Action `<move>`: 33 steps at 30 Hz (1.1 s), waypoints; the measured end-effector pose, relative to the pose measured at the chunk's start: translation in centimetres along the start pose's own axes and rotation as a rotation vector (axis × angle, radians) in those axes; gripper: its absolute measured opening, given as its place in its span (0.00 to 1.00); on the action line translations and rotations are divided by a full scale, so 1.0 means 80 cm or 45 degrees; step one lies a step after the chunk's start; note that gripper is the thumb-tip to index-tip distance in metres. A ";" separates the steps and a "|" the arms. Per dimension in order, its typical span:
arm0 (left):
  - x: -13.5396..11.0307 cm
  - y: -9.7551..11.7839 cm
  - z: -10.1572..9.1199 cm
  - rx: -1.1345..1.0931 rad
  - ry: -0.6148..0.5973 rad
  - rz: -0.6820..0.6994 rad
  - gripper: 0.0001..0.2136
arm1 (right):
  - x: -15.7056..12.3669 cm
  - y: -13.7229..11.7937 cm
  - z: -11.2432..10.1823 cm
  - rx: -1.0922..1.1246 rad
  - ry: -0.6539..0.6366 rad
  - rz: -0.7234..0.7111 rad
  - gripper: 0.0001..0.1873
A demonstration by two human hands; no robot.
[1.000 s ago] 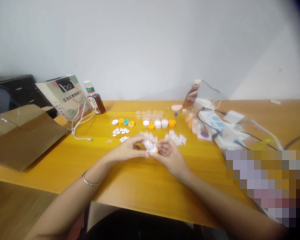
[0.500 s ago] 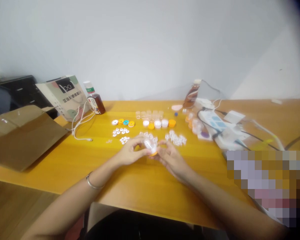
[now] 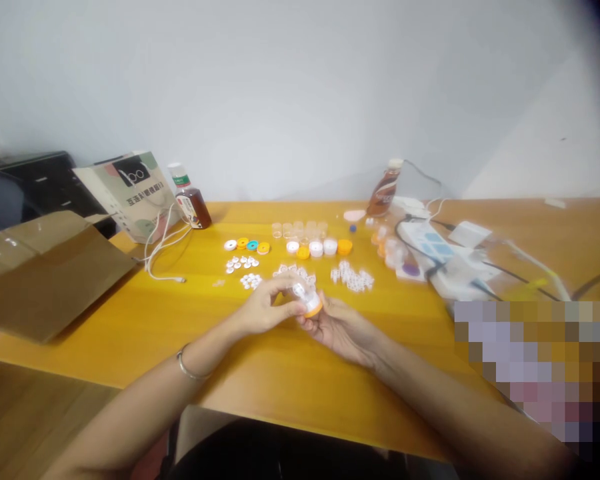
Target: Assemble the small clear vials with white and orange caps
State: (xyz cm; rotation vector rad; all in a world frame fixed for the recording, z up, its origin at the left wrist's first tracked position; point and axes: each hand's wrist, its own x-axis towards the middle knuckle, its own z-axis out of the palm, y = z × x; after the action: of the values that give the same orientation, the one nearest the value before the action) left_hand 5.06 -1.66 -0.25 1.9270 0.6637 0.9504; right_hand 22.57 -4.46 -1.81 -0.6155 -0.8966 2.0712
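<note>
Both hands meet over the middle of the yellow table point(image 3: 130, 320). My left hand point(image 3: 265, 305) curls its fingers round a small clear vial point(image 3: 300, 293) with an orange cap point(image 3: 313, 308). My right hand point(image 3: 337, 327) lies under and beside it, fingers bent, touching the cap end. A metal bangle point(image 3: 190, 370) sits on my left wrist. Just beyond the hands lie piles of small white pieces point(image 3: 353, 277).
Rows of coloured rings point(image 3: 247, 245), clear vials point(image 3: 300, 229) and white and orange caps point(image 3: 320, 248) lie further back. A brown bottle point(image 3: 193, 200), a paper bag point(image 3: 133, 190), a cardboard box point(image 3: 45, 267), a second bottle point(image 3: 383, 190) and a power strip point(image 3: 430, 250) with cables surround them.
The vial has turned so its orange cap now shows clearly at the lower right. My right hand has slipped lower, under the vial, and both hands have drawn slightly nearer to me.
</note>
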 end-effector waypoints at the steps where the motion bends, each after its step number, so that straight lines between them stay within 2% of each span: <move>1: 0.000 0.000 0.000 0.028 0.022 0.005 0.12 | 0.001 0.001 0.000 -0.020 0.033 -0.039 0.15; 7: 0.002 0.000 0.004 0.237 0.157 -0.051 0.09 | 0.003 0.006 0.001 -0.210 0.251 -0.361 0.20; 14: 0.003 0.002 0.010 0.332 0.237 -0.019 0.10 | 0.002 0.005 0.004 -0.489 0.423 -0.558 0.22; 17: 0.002 -0.003 0.009 0.322 0.230 -0.004 0.09 | 0.002 0.003 0.003 -0.533 0.420 -0.540 0.21; 20: 0.002 -0.009 0.007 0.374 0.206 0.017 0.09 | 0.002 0.002 0.001 -0.544 0.337 -0.480 0.18; 24: 0.000 -0.015 0.006 0.682 0.234 0.122 0.10 | 0.004 0.002 -0.002 -0.491 0.239 -0.403 0.17; 27: -0.003 -0.014 0.012 0.851 0.228 0.218 0.11 | 0.007 0.003 -0.002 -0.513 0.287 -0.411 0.21; 30: -0.005 -0.011 0.019 0.802 0.236 0.249 0.14 | 0.010 0.005 -0.003 -0.504 0.368 -0.447 0.24; 33: 0.000 -0.010 0.018 0.714 0.287 0.220 0.13 | 0.012 0.008 -0.005 -0.464 0.378 -0.415 0.27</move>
State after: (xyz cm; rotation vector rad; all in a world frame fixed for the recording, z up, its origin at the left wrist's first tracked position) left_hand 6.19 -1.97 -1.43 2.4172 0.9858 1.1916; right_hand 22.00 -3.83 -2.67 -0.8778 -1.1219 1.4918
